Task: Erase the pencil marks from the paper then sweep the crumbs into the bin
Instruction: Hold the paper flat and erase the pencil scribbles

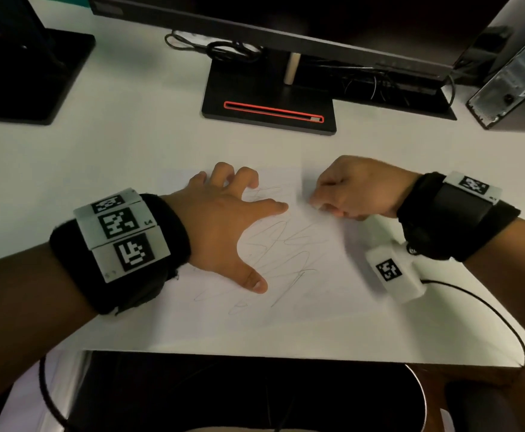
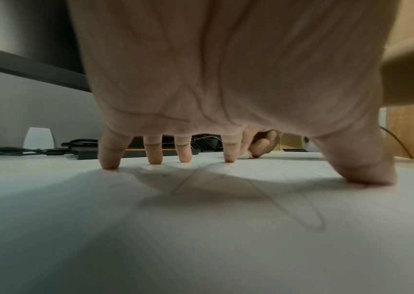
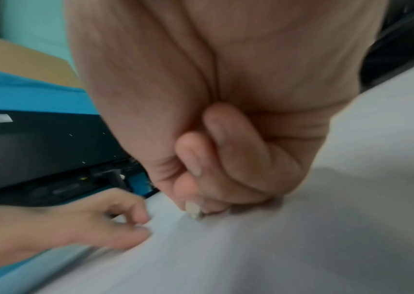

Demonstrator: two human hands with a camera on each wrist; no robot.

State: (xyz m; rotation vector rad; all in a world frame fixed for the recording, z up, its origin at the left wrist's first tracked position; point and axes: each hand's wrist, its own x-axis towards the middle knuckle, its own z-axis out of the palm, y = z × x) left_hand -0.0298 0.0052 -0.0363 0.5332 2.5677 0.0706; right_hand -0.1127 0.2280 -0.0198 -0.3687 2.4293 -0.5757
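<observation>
Paper [image 1: 286, 307] scrawled with pencil marks [image 1: 283, 254] lies flat on our white desk [image 1: 114, 157], near the front edge. Our left hand [image 1: 223, 226] spreads wide, fingertips [image 2: 111, 161] pressing the sheet's left part. Our right hand [image 1: 357, 190], fingers curled, pinches a small pale eraser [image 3: 192, 209] against the paper's far right part.

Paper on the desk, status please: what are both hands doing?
Left hand spread, fingertips pinning white paper sheet. Right hand pinching small pale eraser on sheet. Grey pencil scribbles remain. Nothing in the way.
</observation>
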